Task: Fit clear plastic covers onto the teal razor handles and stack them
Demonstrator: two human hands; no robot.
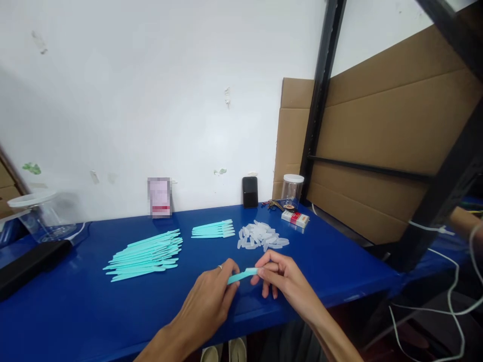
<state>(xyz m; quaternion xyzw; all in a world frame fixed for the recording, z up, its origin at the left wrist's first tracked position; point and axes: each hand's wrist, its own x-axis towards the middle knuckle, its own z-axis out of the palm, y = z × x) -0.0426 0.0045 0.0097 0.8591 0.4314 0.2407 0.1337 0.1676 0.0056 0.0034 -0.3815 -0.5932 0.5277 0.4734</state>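
Observation:
Over the blue table's front part, my left hand [211, 291] is closed on the handle of a turquoise eyebrow razor [237, 276]. The fingertips of my right hand [277, 274] pinch the razor's other end, where a whitish cap [250, 271] sits over the blade; how far on it is, I cannot tell. Beyond my right hand lies a pile of clear plastic caps [260, 235]. A small row of turquoise razors [213, 229] lies left of those caps. Farther left, a larger heap of similar razors [145, 255] spreads over the table.
A black phone [249, 192] and a blurred card [160, 197] lean on the wall. Keys [274, 204], a cigarette pack [295, 218] and a clear jar [293, 191] stand back right. Another jar [49, 216] and a black object [33, 266] are left. Another person's arm [466, 223] shows far right.

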